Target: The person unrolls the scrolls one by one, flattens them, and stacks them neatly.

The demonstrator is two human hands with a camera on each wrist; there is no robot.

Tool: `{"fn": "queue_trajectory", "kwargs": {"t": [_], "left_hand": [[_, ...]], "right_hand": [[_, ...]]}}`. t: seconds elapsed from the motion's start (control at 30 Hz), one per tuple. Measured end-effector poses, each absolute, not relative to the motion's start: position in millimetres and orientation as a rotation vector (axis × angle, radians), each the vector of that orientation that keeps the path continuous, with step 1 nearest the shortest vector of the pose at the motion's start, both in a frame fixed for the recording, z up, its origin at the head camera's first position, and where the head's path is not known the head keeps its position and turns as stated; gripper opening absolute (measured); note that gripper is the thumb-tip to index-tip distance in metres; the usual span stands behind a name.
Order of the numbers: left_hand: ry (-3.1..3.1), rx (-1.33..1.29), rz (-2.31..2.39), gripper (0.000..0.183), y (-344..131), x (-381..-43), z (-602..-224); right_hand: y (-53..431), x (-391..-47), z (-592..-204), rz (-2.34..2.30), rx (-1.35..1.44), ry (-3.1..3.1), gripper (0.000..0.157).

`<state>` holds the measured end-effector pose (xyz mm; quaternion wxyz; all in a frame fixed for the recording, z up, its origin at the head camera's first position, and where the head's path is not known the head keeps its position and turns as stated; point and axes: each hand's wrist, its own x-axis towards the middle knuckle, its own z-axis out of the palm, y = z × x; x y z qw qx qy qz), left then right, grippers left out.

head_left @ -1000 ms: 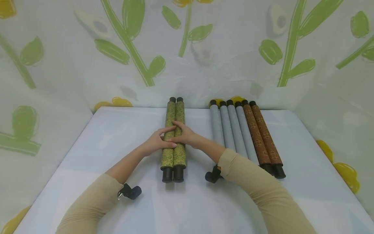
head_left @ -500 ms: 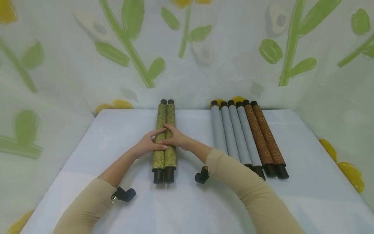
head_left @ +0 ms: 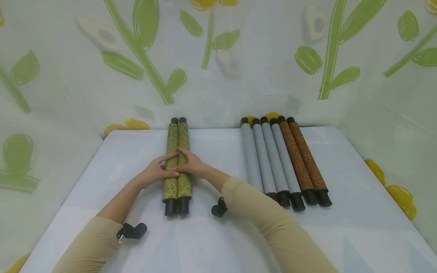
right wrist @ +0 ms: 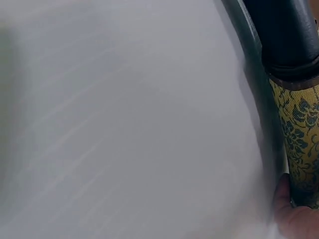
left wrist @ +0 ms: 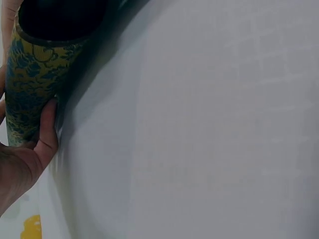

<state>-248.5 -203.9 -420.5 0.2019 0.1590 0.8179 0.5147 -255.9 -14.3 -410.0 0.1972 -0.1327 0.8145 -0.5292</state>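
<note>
Two yellow-green patterned scrolls with dark end knobs lie side by side, touching, on the white table, left of the middle in the head view. My left hand [head_left: 153,174] grips the left scroll [head_left: 170,189] from its outer side, thumb nearer me. From the other side my right hand [head_left: 193,165] holds the right scroll [head_left: 184,186]. The two hands' fingertips meet over the pair. In the left wrist view, a patterned scroll [left wrist: 37,74] sits against the left hand [left wrist: 25,167]. The right wrist view has a scroll [right wrist: 301,134] beside part of the right hand [right wrist: 297,219].
Several grey scrolls [head_left: 252,151] lie in a row on the right, with two brown patterned scrolls [head_left: 308,159] at the row's right end. A leaf-printed curtain [head_left: 259,87] stands behind the table [head_left: 211,242]. Each wrist wears a black camera [head_left: 134,230].
Both hands have slid the yellow-green pair leftward across the table, away from the grey scrolls. The head view has shifted slightly. The grey and brown scrolls stay in their row.
</note>
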Motion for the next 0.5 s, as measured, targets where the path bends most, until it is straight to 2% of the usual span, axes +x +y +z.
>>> {"fn": "queue_trajectory", "kwargs": {"t": [0.5], "left_hand": [[2.383,0.424,1.280,0.084,-224.1,-262.2,-420.1]], "right_hand": [[-33.5,-258.8,-408.5,-1.326,-0.240,2.416,0.077]]}}
